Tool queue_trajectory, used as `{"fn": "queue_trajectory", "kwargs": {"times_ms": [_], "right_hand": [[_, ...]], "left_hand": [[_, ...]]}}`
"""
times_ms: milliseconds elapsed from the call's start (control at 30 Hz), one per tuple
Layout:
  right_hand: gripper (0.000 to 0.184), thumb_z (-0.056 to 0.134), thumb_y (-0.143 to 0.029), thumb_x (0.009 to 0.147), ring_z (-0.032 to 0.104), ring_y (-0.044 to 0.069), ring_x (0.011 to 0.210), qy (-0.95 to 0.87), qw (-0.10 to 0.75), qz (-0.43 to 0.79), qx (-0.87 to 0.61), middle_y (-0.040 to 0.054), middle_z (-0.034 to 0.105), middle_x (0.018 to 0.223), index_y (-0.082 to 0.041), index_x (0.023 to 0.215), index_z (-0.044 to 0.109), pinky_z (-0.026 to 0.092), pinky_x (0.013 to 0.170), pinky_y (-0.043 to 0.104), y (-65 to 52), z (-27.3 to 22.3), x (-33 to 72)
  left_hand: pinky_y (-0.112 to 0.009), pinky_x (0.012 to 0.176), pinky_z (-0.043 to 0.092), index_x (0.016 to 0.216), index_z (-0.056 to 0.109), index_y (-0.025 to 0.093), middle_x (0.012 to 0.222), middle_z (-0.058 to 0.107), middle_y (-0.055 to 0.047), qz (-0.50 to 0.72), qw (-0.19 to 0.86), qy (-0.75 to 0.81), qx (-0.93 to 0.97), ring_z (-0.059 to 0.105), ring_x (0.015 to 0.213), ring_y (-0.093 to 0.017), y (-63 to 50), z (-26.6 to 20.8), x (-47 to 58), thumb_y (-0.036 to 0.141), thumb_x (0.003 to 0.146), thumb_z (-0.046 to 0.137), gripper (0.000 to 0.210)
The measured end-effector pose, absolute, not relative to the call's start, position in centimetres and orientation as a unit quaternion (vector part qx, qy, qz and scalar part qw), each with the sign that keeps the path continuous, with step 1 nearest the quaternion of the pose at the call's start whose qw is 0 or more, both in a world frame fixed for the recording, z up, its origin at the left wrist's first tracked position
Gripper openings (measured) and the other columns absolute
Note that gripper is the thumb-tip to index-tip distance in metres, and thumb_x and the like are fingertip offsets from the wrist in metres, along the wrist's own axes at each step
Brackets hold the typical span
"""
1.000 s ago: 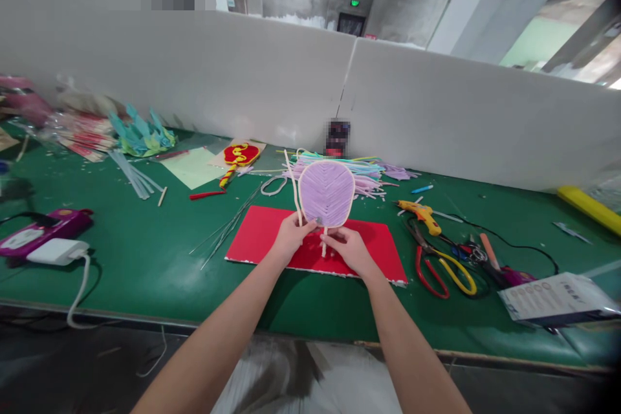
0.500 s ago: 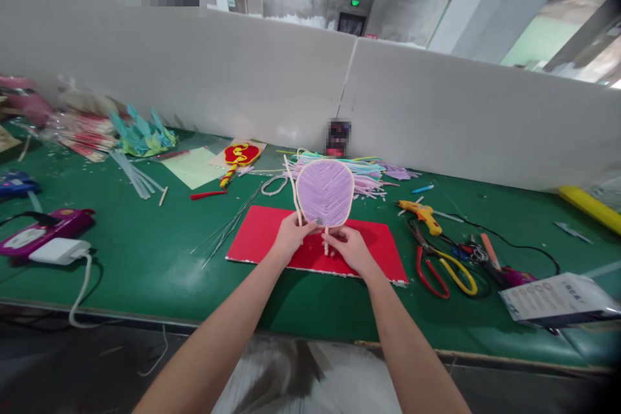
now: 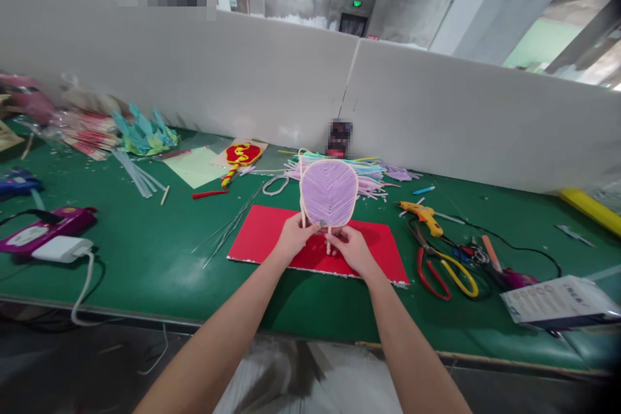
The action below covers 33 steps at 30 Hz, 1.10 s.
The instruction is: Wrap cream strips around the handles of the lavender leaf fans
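A round purple fan [image 3: 330, 193] with a cream rim and a short cream handle [image 3: 329, 242] stands upright between my hands, above a red board [image 3: 264, 239]. My left hand [image 3: 294, 237] is closed at the lower left of the fan, its thumb across the bottom edge. A cream pipe cleaner [image 3: 302, 191] rises from that hand along the fan's left side, its tip bent over at the top. On the right, my right hand [image 3: 354, 247] pinches the fan by its handle and lower rim. The fingertips behind the fan are hidden.
Purple and mint pipe cleaners [image 3: 376, 174] lie behind the fan. A red and yellow fan [image 3: 243, 154] lies back left, thin wires [image 3: 228, 229] nearer. Right are a yellow glue gun [image 3: 424, 217], pliers [image 3: 444, 268] and a white packet [image 3: 557, 301]. A purple power strip [image 3: 48, 231] sits left.
The cream pipe cleaner has swung from leaning away on the left to lying close against the fan's left rim. Both hands keep their hold, and the view shifts slightly.
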State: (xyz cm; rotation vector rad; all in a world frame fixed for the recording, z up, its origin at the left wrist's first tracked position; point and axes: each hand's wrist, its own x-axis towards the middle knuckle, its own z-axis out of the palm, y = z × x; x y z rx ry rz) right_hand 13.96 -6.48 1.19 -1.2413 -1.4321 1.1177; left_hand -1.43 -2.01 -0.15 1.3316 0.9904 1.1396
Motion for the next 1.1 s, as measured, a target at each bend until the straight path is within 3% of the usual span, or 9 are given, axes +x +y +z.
{"fn": "queue_trajectory", "kwargs": {"times_ms": [200,300,400,467,600,667,833,1100], "right_hand": [[0.024,0.058,-0.039,0.073,0.054,0.011,0.046,-0.585,0.452,0.446,-0.506,-0.0009,0.059,0.057,-0.015,0.074,0.056,0.045,0.049,0.025,-6.54,1.47,13.9],[0.024,0.058,-0.039,0.073,0.053,0.011,0.045,-0.58,0.454,0.449,-0.506,-0.001,0.059,0.056,-0.015,0.074,0.056,0.045,0.049,0.025,-6.55,1.48,13.87],[0.023,0.059,-0.038,0.072,0.055,0.011,0.047,-0.579,0.459,0.455,-0.497,-0.0001,0.06,0.059,-0.015,0.073,0.056,0.046,0.05,0.026,-6.55,1.36,13.84],[0.022,0.06,-0.037,0.071,0.056,0.012,0.048,-0.583,0.457,0.46,-0.49,0.0002,0.061,0.061,-0.016,0.073,0.056,0.047,0.051,0.026,-6.59,1.31,13.78],[0.024,0.061,-0.039,0.07,0.057,0.012,0.049,-0.57,0.451,0.48,-0.492,0.0008,0.061,0.063,-0.015,0.075,0.058,0.049,0.051,0.027,-6.74,1.47,13.61],[0.029,0.06,-0.042,0.07,0.058,0.013,0.049,-0.552,0.459,0.486,-0.499,0.0015,0.062,0.067,-0.015,0.081,0.06,0.05,0.048,0.027,-6.76,1.62,13.64],[0.032,0.058,-0.045,0.071,0.058,0.014,0.054,-0.522,0.511,0.445,-0.519,0.0011,0.061,0.064,-0.016,0.082,0.061,0.048,0.045,0.024,-6.43,1.62,14.08],[0.032,0.063,-0.045,0.067,0.056,0.012,0.051,-0.469,0.527,0.508,-0.495,0.0,0.06,0.057,-0.015,0.078,0.061,0.048,0.045,0.023,-5.9,0.81,14.32]], "left_hand": [[-0.03,0.067,0.048,0.083,0.06,0.013,0.079,0.068,-0.007,0.495,0.54,0.398,0.552,0.063,0.072,-0.019,-1.89,-0.38,-1.4,0.035,0.064,0.066,0.03],[-0.023,0.054,0.046,0.081,0.059,0.013,0.074,0.066,-0.005,0.489,0.536,0.407,0.556,0.062,0.065,-0.016,-2.0,-0.26,-1.45,0.036,0.064,0.066,0.029],[-0.019,0.039,0.035,0.074,0.059,0.013,0.06,0.061,0.0,0.471,0.523,0.433,0.563,0.051,0.046,-0.01,-2.1,-0.22,-1.52,0.04,0.065,0.064,0.028],[-0.018,0.038,0.032,0.07,0.059,0.013,0.055,0.058,0.002,0.467,0.516,0.44,0.567,0.045,0.04,-0.007,-2.14,-0.15,-1.54,0.04,0.065,0.064,0.028],[-0.019,0.039,0.033,0.072,0.061,0.013,0.059,0.061,0.0,0.468,0.516,0.451,0.558,0.047,0.042,-0.008,-2.19,0.18,-1.55,0.04,0.064,0.065,0.029],[-0.02,0.042,0.037,0.077,0.062,0.012,0.066,0.065,-0.002,0.473,0.533,0.441,0.546,0.054,0.049,-0.011,-2.21,0.28,-1.55,0.041,0.063,0.066,0.032],[-0.03,0.069,0.048,0.084,0.064,0.013,0.082,0.068,-0.007,0.489,0.559,0.392,0.543,0.063,0.075,-0.019,-2.19,0.06,-1.51,0.039,0.062,0.068,0.034],[-0.032,0.073,0.048,0.085,0.063,0.013,0.084,0.068,-0.007,0.478,0.549,0.392,0.563,0.063,0.078,-0.02,-1.98,-0.48,-1.45,0.039,0.064,0.066,0.032]]}}
